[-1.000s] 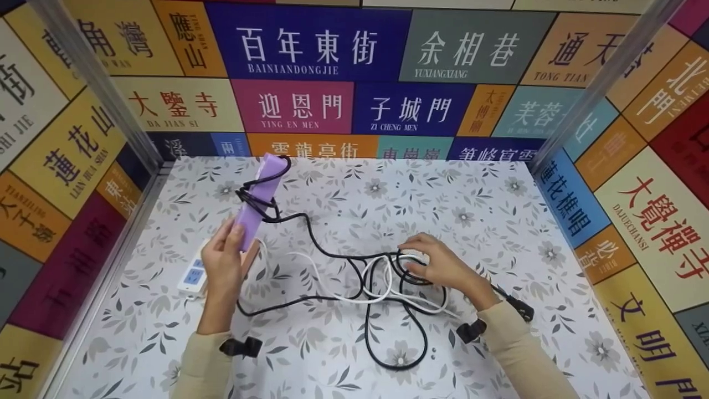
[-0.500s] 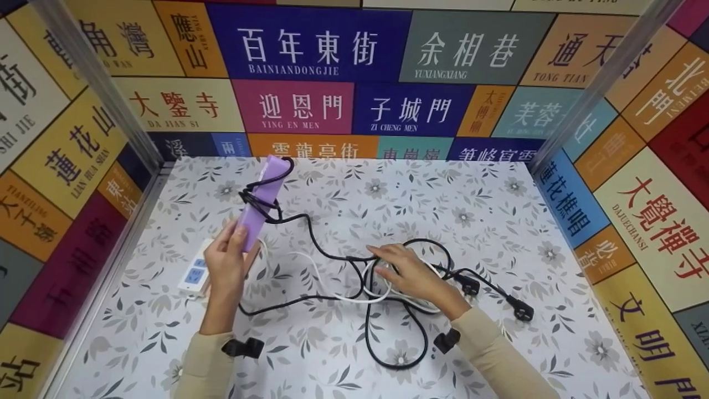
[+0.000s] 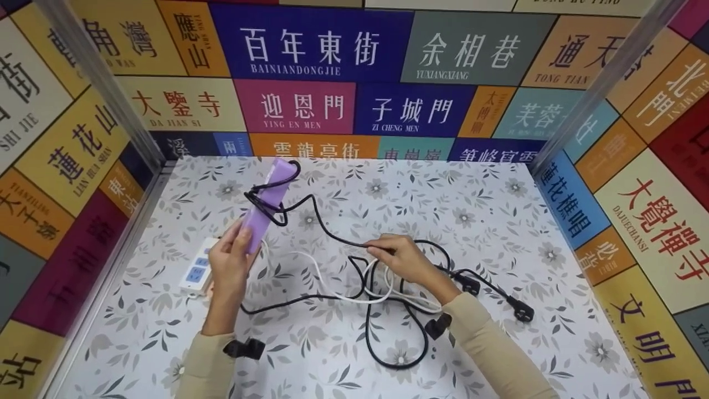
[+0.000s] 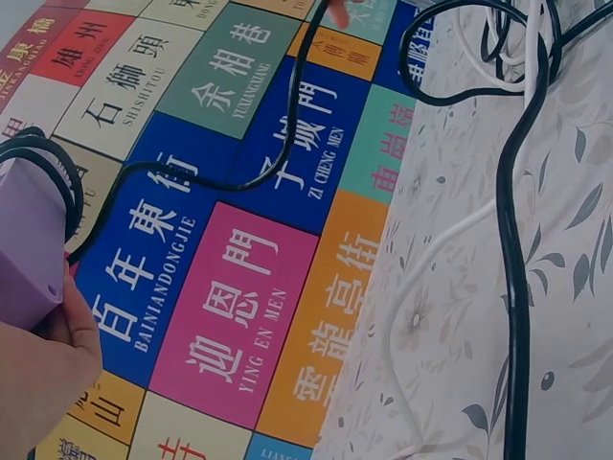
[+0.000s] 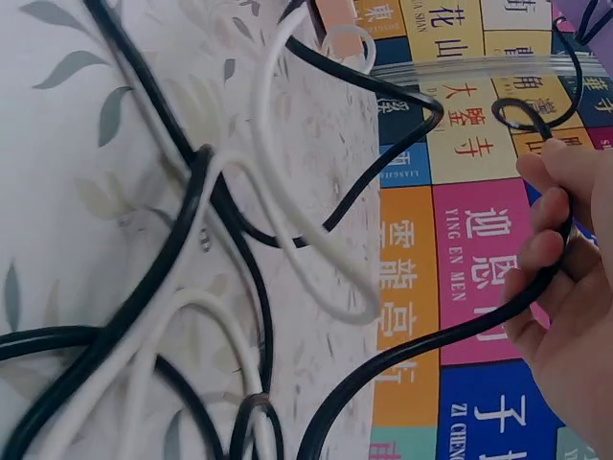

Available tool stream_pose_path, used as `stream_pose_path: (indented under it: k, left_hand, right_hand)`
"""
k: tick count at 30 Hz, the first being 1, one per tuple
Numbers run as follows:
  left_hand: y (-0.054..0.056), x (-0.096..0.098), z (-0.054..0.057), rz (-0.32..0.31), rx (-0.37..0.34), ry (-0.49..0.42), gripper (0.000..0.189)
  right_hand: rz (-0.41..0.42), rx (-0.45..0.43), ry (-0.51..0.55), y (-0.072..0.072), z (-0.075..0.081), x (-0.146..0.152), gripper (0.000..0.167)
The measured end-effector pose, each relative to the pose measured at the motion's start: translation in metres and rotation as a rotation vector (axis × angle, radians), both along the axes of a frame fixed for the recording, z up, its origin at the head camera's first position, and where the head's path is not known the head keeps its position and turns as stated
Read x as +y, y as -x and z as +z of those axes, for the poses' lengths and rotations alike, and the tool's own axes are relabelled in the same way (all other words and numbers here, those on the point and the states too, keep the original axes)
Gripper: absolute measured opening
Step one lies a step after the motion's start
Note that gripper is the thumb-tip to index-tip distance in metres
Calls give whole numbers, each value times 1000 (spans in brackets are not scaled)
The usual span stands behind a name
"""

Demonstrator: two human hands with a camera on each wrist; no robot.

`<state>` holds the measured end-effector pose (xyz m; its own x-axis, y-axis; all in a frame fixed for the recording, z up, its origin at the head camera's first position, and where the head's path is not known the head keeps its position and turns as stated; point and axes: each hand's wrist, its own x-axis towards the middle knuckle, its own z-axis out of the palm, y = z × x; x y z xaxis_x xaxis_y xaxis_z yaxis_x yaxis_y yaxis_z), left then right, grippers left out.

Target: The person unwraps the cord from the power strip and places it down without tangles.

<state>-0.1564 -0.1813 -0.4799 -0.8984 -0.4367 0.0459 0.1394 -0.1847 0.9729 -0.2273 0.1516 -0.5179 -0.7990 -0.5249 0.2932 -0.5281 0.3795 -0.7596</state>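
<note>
My left hand point(image 3: 228, 265) grips the near end of a purple power strip point(image 3: 256, 228), raised and tilted with its far end up. Black cord is wound loosely around the strip's upper part. From there the cord point(image 3: 323, 224) runs right to my right hand point(image 3: 403, 258), which pinches it between thumb and fingers. In the right wrist view the same cord point(image 5: 421, 342) passes through the curled fingers and hangs in a curve below them. The left wrist view shows the thumb side of the hand against the purple strip point(image 4: 24, 244).
A white power strip point(image 3: 195, 277) with blue sockets lies behind my left hand, a salmon-coloured strip point(image 5: 337, 27) near it. White cord point(image 3: 317, 271) tangles with black loops point(image 3: 396, 367) mid-table. Two black plugs point(image 3: 471, 285) lie at the right. Patterned walls point(image 3: 310, 39) surround the table.
My right hand has moved left from the coiled cord and now pinches the black cord, raising it slightly. Both plugs have come into view. The left hand and purple strip have shifted slightly right.
</note>
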Motion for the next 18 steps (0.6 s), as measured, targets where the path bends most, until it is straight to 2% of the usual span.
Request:
stream_pose_path:
  k: [5, 8, 14, 18]
  left_hand:
    - [-2, 0, -1, -20, 7, 0, 49]
    - [-3, 1, -2, -40, -3, 17, 49]
    - [-4, 2, -4, -73, -14, 101, 48]
    - [-4, 3, -5, -82, -6, 142, 46]
  right_hand:
    - [-21, 58, -4, 12, 16, -13, 23]
    - [-65, 98, -14, 18, 27, -20, 25]
    - [-132, 173, 71, 27, 59, -33, 25]
    - [-158, 169, 129, 32, 80, -38, 24]
